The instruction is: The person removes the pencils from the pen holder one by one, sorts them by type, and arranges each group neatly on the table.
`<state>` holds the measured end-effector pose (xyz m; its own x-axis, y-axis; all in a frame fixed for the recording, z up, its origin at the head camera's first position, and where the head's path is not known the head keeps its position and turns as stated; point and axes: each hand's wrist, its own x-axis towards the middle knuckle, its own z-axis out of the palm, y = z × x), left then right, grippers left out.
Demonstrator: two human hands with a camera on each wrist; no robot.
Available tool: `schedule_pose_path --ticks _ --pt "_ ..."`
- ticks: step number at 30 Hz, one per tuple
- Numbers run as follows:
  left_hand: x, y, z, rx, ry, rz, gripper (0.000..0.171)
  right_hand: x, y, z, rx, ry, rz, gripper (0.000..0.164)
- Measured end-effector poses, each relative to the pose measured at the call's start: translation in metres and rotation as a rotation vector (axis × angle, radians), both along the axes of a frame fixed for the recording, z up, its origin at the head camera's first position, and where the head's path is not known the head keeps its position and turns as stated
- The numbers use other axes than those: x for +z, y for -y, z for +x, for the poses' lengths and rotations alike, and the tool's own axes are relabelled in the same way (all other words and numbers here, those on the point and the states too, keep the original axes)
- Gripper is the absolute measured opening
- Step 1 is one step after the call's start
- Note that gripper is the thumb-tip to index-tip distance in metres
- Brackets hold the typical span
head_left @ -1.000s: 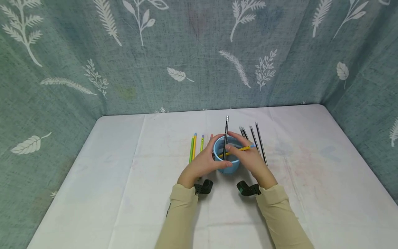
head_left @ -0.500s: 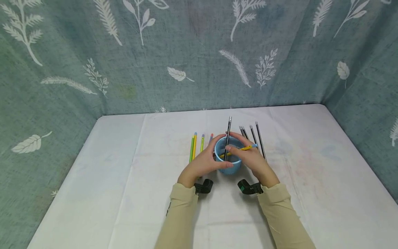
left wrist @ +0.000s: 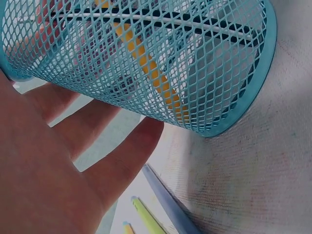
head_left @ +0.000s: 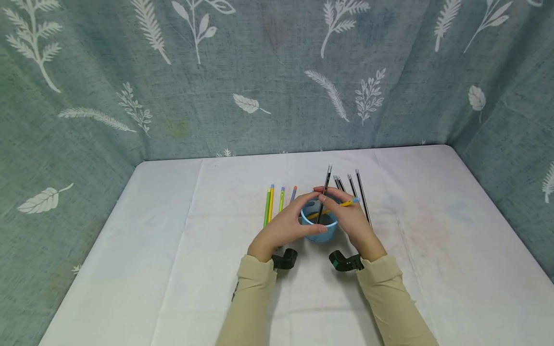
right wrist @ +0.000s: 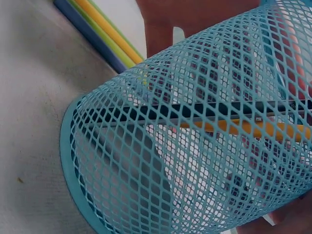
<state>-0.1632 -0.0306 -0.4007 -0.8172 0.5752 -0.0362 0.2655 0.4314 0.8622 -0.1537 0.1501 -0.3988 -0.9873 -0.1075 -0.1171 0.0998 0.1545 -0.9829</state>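
Observation:
A light blue mesh pencil cup (head_left: 320, 233) stands on the table. My left hand (head_left: 281, 226) holds it, thumb on the near side, fingers on the far side; several of those fingers (left wrist: 129, 156) touch the mesh in the left wrist view. My right hand (head_left: 352, 223) is at the cup's right rim, pinching a black pencil (head_left: 327, 179) between thumb and forefinger. The black pencil's lower end is inside the cup, tilted rightward. A yellow pencil (right wrist: 273, 129) leans in the cup too, its blue end (head_left: 355, 200) jutting over my right hand.
Left of the cup lie several coloured pencils, among them a green pencil (head_left: 267, 206), an orange-yellow pencil (head_left: 271, 204) and a red-tipped pencil (head_left: 294, 192). Several black pencils (head_left: 363, 197) lie at the right. A patterned curtain (head_left: 277, 96) hangs behind the white-covered table (head_left: 195, 269).
The black pencil's top has swung to the right, and my right thumb has shifted slightly up with it. The cup has slid a little to the right, still held by my left hand.

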Motion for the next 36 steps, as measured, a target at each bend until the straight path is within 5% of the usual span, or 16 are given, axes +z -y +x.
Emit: schedule_pose_path --ticks 7,17,32,36 --pt "-0.001 -0.002 0.000 -0.008 0.010 0.018 0.078 0.002 0.003 0.002 -0.060 -0.037 -0.040 0.038" --pt "0.000 -0.001 0.000 0.015 0.023 -0.003 0.073 0.018 -0.001 0.006 -0.063 -0.208 -0.049 0.033" --pt "-0.004 -0.001 -0.002 0.025 0.008 -0.011 0.066 0.036 -0.019 0.008 -0.142 -0.239 -0.055 0.036" --pt "0.003 -0.003 0.001 0.024 0.016 -0.013 0.067 0.039 -0.025 0.008 -0.155 -0.258 -0.088 0.037"
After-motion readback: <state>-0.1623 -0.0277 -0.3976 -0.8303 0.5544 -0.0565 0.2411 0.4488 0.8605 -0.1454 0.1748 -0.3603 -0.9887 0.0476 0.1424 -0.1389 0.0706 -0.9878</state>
